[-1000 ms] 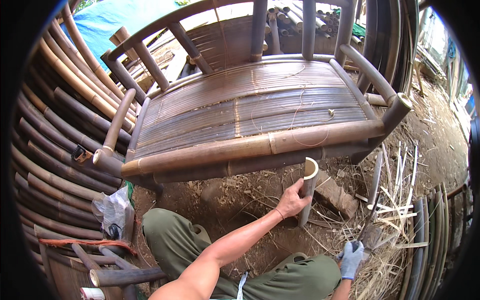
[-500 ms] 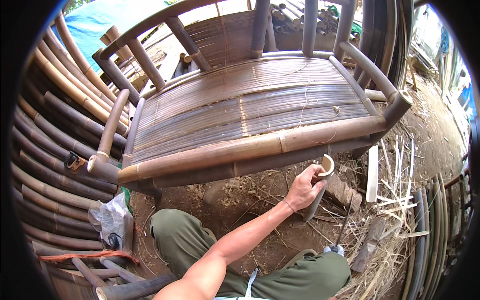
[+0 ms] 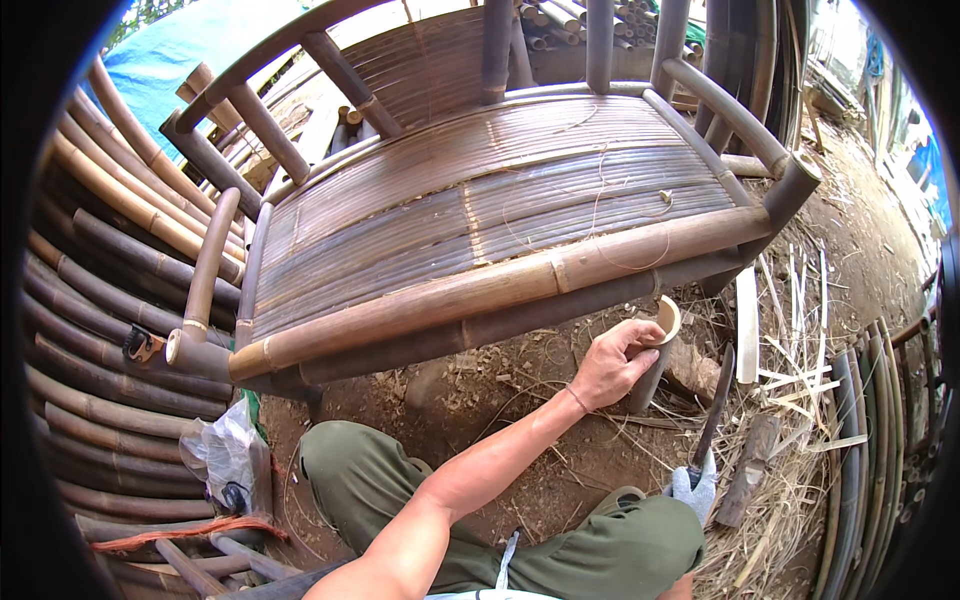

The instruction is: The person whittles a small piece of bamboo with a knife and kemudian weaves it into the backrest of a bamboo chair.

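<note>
Likely light but stiff, the curved brown bamboo piece (image 3: pixel 652 382) suits my bare left hand's (image 3: pixel 612 362) upper-end pinch, my grey-gloved right hand (image 3: pixel 698 489) clasping a dark-bladed knife (image 3: pixel 714 419).

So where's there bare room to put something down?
Left half of the bench seat, between left armrest and loose strand; also chip-strewn dirt between bench and left forearm. Crowded right of the gloved right hand: shavings, pale strips.

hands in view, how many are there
2: the bare left hand on a bamboo piece, and the gloved right hand holding a knife; no others show.
</note>
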{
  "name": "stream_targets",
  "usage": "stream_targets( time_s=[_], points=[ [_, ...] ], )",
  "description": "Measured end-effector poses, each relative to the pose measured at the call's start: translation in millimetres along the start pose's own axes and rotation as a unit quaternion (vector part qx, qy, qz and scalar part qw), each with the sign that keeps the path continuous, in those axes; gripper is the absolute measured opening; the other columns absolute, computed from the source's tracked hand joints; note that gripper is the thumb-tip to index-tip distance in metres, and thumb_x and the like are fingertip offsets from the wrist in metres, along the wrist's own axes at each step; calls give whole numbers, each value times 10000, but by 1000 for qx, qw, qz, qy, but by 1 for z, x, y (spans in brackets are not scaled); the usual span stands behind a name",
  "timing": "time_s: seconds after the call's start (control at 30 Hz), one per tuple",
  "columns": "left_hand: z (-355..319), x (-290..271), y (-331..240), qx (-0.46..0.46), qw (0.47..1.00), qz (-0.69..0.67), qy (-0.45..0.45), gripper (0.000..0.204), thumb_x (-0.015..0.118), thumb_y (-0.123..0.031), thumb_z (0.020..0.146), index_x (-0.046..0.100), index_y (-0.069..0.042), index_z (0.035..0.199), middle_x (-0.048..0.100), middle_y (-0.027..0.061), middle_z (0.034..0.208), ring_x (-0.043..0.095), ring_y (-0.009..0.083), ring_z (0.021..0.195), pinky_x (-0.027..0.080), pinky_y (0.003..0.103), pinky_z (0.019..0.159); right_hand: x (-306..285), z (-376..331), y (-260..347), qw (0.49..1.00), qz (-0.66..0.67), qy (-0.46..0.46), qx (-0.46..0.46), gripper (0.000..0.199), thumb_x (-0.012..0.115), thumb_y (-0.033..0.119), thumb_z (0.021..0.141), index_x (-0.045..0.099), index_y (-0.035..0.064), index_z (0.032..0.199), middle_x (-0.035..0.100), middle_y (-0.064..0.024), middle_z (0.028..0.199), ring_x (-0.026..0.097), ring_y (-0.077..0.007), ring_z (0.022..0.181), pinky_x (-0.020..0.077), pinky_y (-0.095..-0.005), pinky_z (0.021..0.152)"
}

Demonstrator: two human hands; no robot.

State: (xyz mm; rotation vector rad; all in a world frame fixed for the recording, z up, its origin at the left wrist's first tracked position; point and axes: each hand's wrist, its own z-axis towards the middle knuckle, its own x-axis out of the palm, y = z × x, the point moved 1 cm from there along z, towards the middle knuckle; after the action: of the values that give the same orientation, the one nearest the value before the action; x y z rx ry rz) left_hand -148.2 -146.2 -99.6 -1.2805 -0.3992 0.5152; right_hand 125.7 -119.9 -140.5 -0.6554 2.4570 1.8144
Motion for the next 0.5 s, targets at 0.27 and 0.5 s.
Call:
stream_targets(
  time_s=[0.27, 0.5],
  points=[
    [24, 14, 3, -46, 999, 18, -19, 188, 682, -31, 924, 631, 23, 1097, 713, 96, 990, 702, 145, 932, 578, 297, 838, -23, 9, 1, 996, 34, 50, -63, 551, 579, 60, 979, 391, 35, 1497, 540, -27, 775, 551, -96, 530, 501, -255, 477],
    [33, 46, -25, -9, 998, 42, 41, 178, 700, -4, 916, 621, 15, 1074, 713, 97, 1006, 699, 149, 944, 575, 284, 832, -40, 2, 15, 999, 16, 46, -20, 533, 567, 62, 991, 385, 31, 1491, 533, -22, 786, 542, -84, 529, 502, -264, 457]
  ],
)
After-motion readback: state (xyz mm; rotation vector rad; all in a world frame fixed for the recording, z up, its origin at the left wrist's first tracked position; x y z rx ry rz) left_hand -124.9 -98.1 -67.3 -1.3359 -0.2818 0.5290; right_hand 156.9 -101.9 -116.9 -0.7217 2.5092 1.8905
